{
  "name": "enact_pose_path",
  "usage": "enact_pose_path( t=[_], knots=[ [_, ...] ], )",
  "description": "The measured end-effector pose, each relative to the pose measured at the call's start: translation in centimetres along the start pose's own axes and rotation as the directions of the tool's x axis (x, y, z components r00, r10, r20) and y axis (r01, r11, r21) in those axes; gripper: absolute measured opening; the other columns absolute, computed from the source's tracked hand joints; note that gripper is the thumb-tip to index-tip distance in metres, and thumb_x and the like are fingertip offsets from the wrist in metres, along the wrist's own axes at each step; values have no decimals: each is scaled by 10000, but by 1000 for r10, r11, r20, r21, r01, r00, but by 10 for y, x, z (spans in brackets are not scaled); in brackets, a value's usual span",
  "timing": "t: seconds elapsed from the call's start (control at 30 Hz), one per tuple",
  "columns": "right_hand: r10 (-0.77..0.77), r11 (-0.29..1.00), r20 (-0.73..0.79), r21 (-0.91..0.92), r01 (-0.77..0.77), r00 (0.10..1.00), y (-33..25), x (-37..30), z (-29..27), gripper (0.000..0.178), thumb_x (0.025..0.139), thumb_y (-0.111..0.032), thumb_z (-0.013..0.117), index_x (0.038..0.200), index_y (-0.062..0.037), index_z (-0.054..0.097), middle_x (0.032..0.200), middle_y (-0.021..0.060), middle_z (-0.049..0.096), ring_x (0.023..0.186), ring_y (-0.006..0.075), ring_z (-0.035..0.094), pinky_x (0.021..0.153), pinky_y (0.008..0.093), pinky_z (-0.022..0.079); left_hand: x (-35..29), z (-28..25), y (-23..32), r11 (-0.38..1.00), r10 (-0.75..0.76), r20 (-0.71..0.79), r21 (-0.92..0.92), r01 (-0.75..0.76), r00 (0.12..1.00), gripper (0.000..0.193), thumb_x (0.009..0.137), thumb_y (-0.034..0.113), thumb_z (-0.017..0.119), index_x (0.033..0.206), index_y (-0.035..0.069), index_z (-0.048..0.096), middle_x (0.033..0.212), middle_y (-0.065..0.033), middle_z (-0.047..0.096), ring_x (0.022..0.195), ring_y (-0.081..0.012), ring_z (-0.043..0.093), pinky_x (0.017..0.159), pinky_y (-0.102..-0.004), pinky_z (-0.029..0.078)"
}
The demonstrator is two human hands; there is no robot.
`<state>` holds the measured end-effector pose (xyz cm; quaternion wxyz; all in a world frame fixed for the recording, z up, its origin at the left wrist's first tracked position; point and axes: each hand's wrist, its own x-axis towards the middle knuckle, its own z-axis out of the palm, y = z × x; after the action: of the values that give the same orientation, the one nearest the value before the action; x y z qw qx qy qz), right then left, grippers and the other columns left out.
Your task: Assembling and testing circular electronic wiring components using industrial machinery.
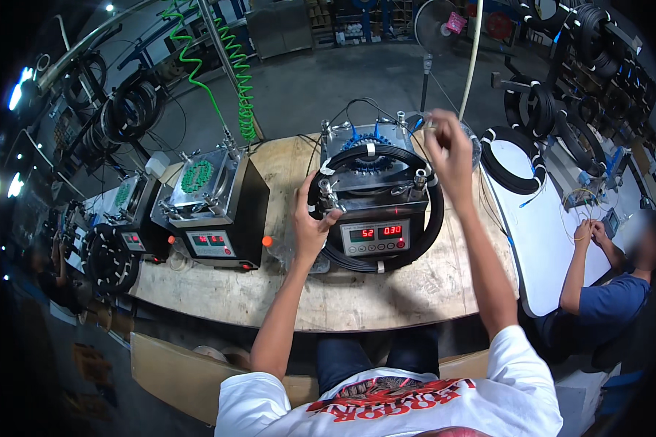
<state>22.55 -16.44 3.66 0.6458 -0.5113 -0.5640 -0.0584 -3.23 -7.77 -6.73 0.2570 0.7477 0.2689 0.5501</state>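
A coil of black cable, tied with white bands, stands upright against the front of a polishing machine with a metal top and red digits. My left hand is closed round the coil's left side, its thumb toward the machine. On the machine's top sits a round fixture ringed with blue connectors. My right hand is raised beyond the machine's right back corner, fingers curled together and slightly blurred. Close to its fingertips shows a small blue connector; whether the fingers hold anything is hidden.
Two similar machines with green-ringed fixtures stand to the left on the wooden table. Bottles with orange caps stand between the machines. Green coiled hoses hang behind. At right, a person works at a white table bearing another cable coil.
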Motion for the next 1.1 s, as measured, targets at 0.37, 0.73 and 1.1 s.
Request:
enact_pose_path(
  t=[0.37, 0.73, 1.1],
  knots=[
    [339, 920, 828, -392, 29, 446, 73, 108, 63, 347, 844, -267, 792, 1016, 26, 720, 947, 183, 735, 877, 293, 707, 785, 388, 538, -6, 1, -8, 1000, -15, -27, -3, 15, 1000, 955, 745, 673, 753, 1422, 50, 500, 1137, -181, 599, 1040, -319, 621, 906, -422, 496],
    [279, 897, 854, -395, 198, 439, 70, 104, 72, 326, 866, -236, 770, 901, 67, 655, 790, 221, 684, 709, 327, 622, 672, 426, 459, -7, 2, -9, 1000, 8, -40, 6, -8, 999, 958, 748, 683, 745, 1413, 36, 507, 1067, -189, 586, 961, -317, 631, 845, -431, 507],
    [291, 925, 855, -367, 103, 430, 78, 107, 71, 302, 851, -216, 782, 909, 56, 666, 802, 188, 701, 740, 313, 640, 685, 428, 463, -3, 1, -1, 1000, 11, -18, 23, -10, 1000, 962, 746, 687, 744, 1399, 19, 513, 1105, -184, 595, 1003, -315, 616, 888, -428, 491]
  ],
)
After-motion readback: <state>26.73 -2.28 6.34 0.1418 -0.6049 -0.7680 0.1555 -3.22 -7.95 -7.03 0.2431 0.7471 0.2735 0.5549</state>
